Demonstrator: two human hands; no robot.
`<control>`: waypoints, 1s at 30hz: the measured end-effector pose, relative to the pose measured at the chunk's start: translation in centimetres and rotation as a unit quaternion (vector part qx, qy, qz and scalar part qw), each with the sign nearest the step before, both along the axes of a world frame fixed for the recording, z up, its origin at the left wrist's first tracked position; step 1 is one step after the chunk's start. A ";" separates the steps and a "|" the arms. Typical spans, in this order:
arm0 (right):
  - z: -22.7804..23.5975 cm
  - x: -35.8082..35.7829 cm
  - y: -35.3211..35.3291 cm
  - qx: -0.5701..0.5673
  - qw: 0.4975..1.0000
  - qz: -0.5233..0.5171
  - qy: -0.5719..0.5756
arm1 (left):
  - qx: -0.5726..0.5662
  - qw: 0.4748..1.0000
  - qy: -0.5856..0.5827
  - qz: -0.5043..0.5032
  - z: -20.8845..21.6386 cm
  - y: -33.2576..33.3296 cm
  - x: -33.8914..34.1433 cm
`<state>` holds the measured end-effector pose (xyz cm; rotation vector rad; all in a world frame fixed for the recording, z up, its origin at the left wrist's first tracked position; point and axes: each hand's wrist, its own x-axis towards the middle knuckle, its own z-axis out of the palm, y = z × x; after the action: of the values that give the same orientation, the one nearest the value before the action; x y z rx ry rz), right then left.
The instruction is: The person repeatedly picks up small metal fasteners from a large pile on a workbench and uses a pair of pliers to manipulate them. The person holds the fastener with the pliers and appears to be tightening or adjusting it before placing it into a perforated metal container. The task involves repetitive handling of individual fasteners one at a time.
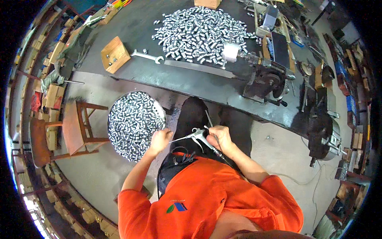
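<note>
An air blow gun (199, 137) with a long thin nozzle lies across my lap, its hose running back under my right forearm. My right hand (221, 138) is closed just beside the gun's handle. A thin metal rod (209, 118) rises from its fingers, and a small shiny piece shows at the fingertips. My left hand (161, 139) is closed near the nozzle's tip, at the right rim of a round metal basin (160, 113). What its fingers hold is hidden. Short shiny metal sleeves (133, 125) fill the basin.
A dark workbench (191, 81) spans the front, bearing a heap of metal sleeves (205, 34), a wooden box (114, 55), a wrench (148, 56) and a dark geared machine (268, 81). A wooden stool (75, 127) stands left of the basin. Another machine (324, 135) is at right.
</note>
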<state>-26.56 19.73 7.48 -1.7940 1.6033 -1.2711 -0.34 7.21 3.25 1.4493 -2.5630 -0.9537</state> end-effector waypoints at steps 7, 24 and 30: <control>-2.0 2.2 1.4 0.092 0.994 -0.054 -0.018 | 0.001 1.000 -0.003 0.011 -1.5 1.8 -2.2; 4.0 2.0 2.0 0.135 0.856 0.121 -0.483 | 0.130 0.935 0.329 0.015 7.1 -0.4 -7.6; 5.0 2.6 3.9 0.206 0.954 0.056 -0.213 | 0.440 0.766 0.457 0.106 5.7 -1.2 -5.6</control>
<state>-23.99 23.64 12.44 -1.2368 1.3743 -1.0801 -5.90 6.01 8.96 0.8728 -1.2099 -2.2401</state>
